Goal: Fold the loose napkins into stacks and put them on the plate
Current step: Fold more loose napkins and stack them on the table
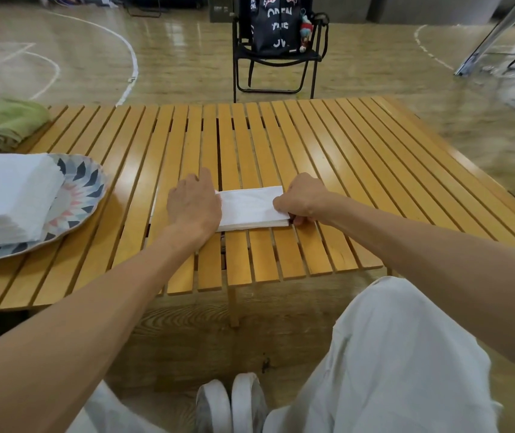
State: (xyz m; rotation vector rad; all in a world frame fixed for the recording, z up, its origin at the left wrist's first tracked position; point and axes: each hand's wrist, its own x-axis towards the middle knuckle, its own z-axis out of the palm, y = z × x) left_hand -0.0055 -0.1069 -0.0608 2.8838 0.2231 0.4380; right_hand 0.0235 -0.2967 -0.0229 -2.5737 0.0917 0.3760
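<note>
A white folded napkin [250, 207] lies flat in the middle of the wooden slat table [328, 157]. My left hand [194, 205] presses down on its left part, fingers pointing away from me. My right hand [301, 200] grips the napkin's right end, fingers curled round its near right corner. At the left stands a patterned plate [84, 185] with a thick stack of white folded napkins [9, 198] on it.
A green folded cloth [6, 120] lies at the table's far left corner. Beyond the table stands a black folding chair [276, 67] with a dark bag on it. My legs and white shoes show below the table's near edge.
</note>
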